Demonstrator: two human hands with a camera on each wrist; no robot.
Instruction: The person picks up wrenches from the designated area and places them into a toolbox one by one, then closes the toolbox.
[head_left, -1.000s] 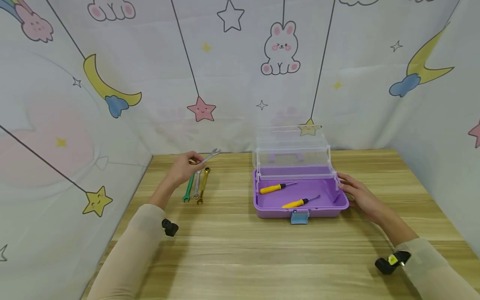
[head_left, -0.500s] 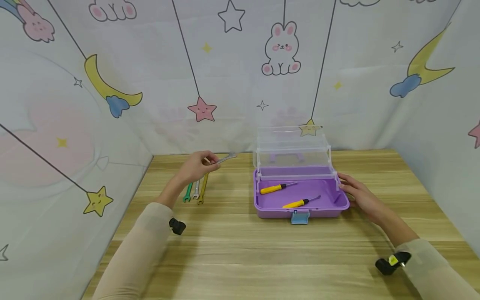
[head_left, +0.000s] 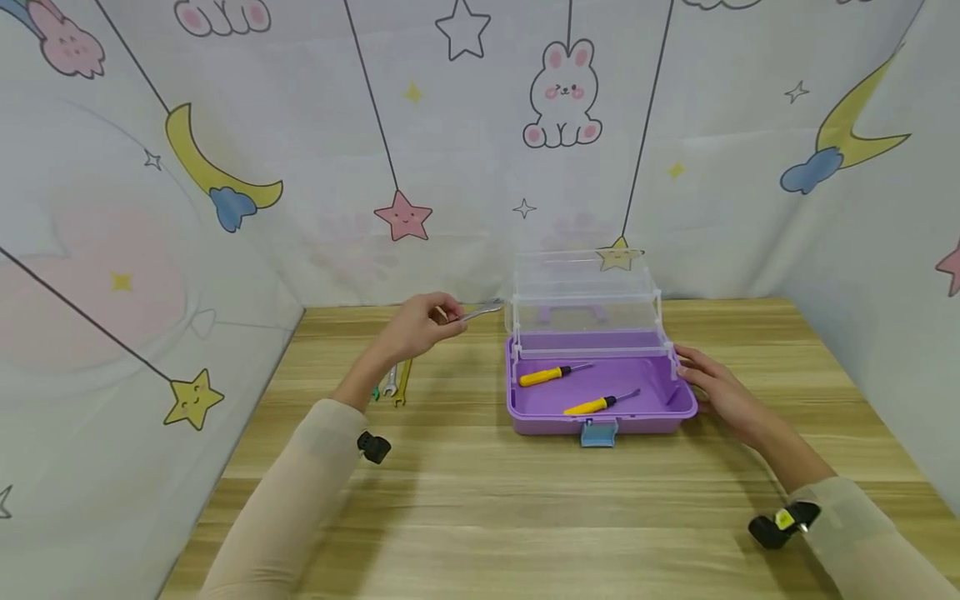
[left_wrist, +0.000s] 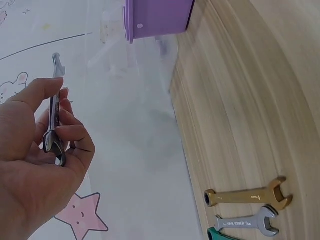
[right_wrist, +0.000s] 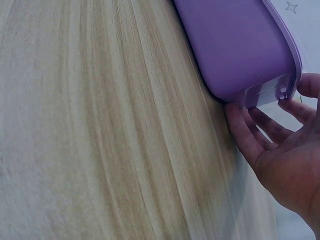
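Up above the wood-grain table (head_left: 480, 508), the left hand (head_left: 422, 327) is pinching a slim, shiny metal wrench (head_left: 482, 311) between thumb and curled fingers, and its long axis is pointing rightward, the far tip reaching just beside the clear plastic lid (head_left: 585, 279) of the smooth purple toolbox (head_left: 555, 427). Over at the box's right end, the right hand (head_left: 720, 398) is resting loosely spread fingertips against the wall, gripping no tool, while two yellow-handled screwdrivers (head_left: 543, 377) (head_left: 591, 407) are lying inside and gold (left_wrist: 240, 196), silver (left_wrist: 245, 223) and green wrenches (left_wrist: 218, 234) are sitting side by side on the left.
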